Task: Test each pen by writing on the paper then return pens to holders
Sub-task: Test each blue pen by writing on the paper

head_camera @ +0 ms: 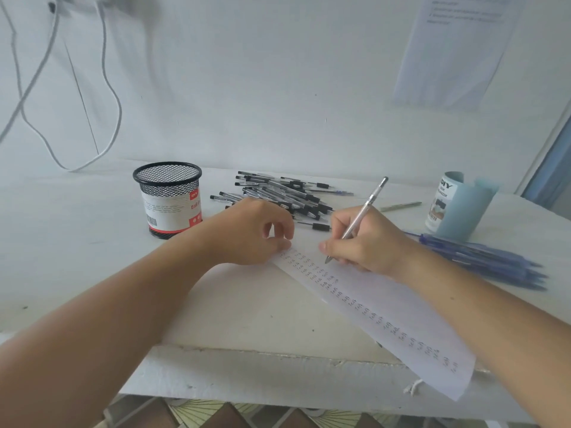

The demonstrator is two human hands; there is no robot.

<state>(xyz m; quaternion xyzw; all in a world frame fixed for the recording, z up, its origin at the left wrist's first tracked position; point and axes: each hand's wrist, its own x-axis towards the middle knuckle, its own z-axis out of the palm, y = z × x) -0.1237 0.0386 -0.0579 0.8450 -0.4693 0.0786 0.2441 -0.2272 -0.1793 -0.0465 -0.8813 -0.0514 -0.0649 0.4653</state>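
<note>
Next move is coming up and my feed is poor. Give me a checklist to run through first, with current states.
1. Right hand grips pen: ok.
2. Pen tip at the paper: ok.
3. Left hand holds paper's far end: ok.
4. This pen's ink shows: cannot tell.
5. Paper fully on table: not ok, near end overhangs the edge.
6. Mesh holder and blue holder upright: ok.
</note>
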